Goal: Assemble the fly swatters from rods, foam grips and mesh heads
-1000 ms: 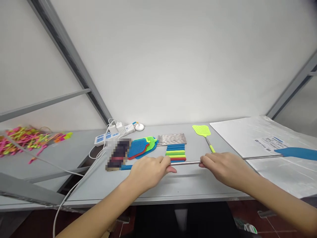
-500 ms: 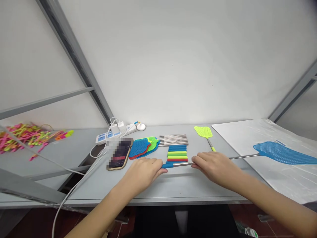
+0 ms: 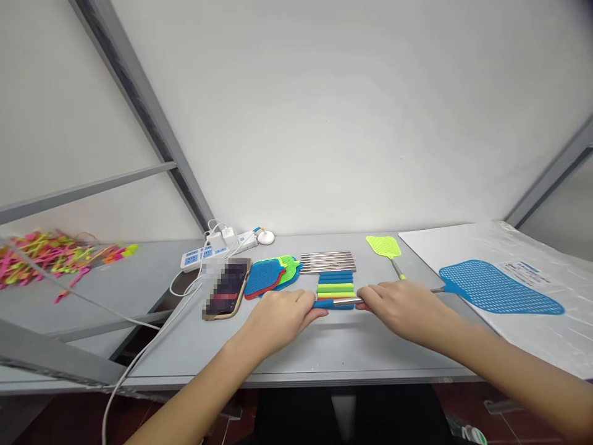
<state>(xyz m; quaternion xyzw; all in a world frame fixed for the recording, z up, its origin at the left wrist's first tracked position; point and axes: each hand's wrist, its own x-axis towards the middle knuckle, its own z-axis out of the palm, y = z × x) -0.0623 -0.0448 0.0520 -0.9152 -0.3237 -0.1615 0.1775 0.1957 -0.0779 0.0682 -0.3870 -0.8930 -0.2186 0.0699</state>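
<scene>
My left hand grips handle of blue swatter, right hand its shaft — over tabletop, toward front edge. Head nearer right hand than second ago — shaft apparently collapsing.

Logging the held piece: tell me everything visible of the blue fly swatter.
The blue fly swatter has a meshlike, plastic-looking head, a shiny, metal-looking shaft and a blue grip. It is held crosswise above the table, left hand around the grip, right hand around the shaft. The head overlaps the white package; touch unclear.
</scene>
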